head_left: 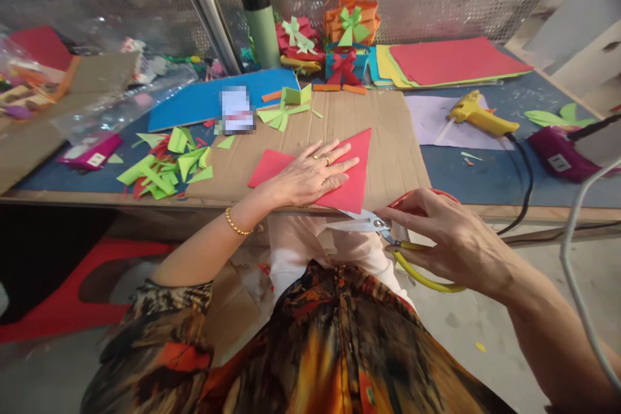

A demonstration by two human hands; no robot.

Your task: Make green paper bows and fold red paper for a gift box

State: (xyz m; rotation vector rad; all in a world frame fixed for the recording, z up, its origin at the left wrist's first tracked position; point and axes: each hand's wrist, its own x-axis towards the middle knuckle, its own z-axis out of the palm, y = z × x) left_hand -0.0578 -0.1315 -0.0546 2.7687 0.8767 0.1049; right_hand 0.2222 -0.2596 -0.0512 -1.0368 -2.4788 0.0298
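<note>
My left hand (317, 171) lies flat with its fingers stretched out on a piece of red paper (358, 171), pressing it against the cardboard sheet (373, 113). The paper's front edge reaches the table's front edge. In my right hand (451, 239) is a pair of scissors (378, 224) with one red and one yellow handle. Their blades are apart and point left, just below the table edge. The upper blade meets the paper's lower corner; whether the paper lies between the blades is hard to tell.
Green and red paper scraps (167, 165) lie in a heap at left. A yellow glue gun (480, 115) rests on lilac paper at right, its black cable running off the front. Behind are coloured paper sheets (451, 61), a green bottle (263, 29) and folded paper bags (352, 19).
</note>
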